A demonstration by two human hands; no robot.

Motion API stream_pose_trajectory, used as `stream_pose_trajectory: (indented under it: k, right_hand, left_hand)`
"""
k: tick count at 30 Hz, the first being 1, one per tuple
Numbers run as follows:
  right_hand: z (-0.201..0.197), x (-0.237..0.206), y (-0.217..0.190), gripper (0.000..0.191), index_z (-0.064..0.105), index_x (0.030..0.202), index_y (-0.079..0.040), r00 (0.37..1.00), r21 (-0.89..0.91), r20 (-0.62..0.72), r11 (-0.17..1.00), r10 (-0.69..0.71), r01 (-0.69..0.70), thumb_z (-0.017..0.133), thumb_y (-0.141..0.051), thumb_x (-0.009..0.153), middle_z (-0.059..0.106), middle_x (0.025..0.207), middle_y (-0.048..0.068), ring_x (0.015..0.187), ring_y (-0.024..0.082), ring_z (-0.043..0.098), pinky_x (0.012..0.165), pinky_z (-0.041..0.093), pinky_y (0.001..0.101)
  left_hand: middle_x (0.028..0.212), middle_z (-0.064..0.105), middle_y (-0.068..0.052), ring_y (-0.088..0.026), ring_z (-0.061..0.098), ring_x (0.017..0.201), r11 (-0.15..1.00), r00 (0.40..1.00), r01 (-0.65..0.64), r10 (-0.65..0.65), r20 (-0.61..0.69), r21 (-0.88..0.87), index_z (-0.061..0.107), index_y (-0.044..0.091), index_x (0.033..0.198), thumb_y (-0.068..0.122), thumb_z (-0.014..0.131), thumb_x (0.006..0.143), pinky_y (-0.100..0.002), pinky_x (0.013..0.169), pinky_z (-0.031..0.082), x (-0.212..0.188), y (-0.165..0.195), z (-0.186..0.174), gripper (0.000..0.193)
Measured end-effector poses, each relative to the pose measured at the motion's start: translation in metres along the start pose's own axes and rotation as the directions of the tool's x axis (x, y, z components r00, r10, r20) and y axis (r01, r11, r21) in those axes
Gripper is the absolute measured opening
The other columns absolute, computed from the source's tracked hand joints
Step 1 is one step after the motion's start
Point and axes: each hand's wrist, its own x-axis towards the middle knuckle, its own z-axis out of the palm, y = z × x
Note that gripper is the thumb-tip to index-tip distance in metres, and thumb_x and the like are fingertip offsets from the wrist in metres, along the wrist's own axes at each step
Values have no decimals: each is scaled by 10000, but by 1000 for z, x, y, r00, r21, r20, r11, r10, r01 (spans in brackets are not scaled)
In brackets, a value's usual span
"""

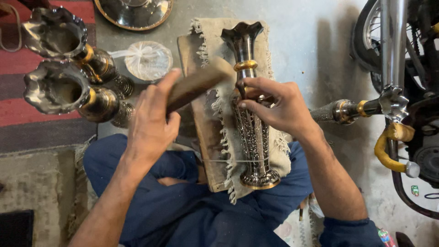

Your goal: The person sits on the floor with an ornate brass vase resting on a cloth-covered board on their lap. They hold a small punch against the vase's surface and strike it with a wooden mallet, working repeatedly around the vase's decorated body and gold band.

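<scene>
Blue-trousered lap [183, 206] nearest, left hand [151, 123] gripped around wooden mallet [194, 87], right hand [279, 107] pinched small chisel [241, 89] against engraved metal vase [250, 114], lying on cloth-covered board [208, 137] across the knees.

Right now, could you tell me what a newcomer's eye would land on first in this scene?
Probably the tall engraved metal vase lying on a fringed cloth in the centre, steadied by the right hand while the left hand holds a wooden mallet over it. Two similar fluted vases stand at the upper left, and a motorcycle fills the right edge.
</scene>
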Motion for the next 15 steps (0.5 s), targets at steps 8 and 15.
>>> stream_pose_trajectory:
  k: [8, 15]
  right_hand:
    - [-1, 1, -6, 420, 681, 1292, -54, 1000, 24, 7, 999, 30, -31, 804, -55, 890, 801, 1035, 84, 932, 141, 782, 833, 650, 274]
    - [-2, 2, -9, 414, 684, 1281, -52, 1000, 8, 9, 1000, 16, -16, 812, -65, 888, 805, 1006, 77, 902, 128, 779, 806, 644, 277]
  left_hand:
    - [1257, 577, -159, -363, 609, 1199, 998, 999, 32, -32, -3, -54, 416, 168, 1552, -33, 673, 821, -441, 1032, 517, -1, 1, 0, 800]
    - [1089, 567, -158, -376, 576, 1078, 977, 997, -72, 73, 0, 199, 443, 184, 1539, -35, 703, 773, -480, 1040, 469, -1, 2, 1, 838]
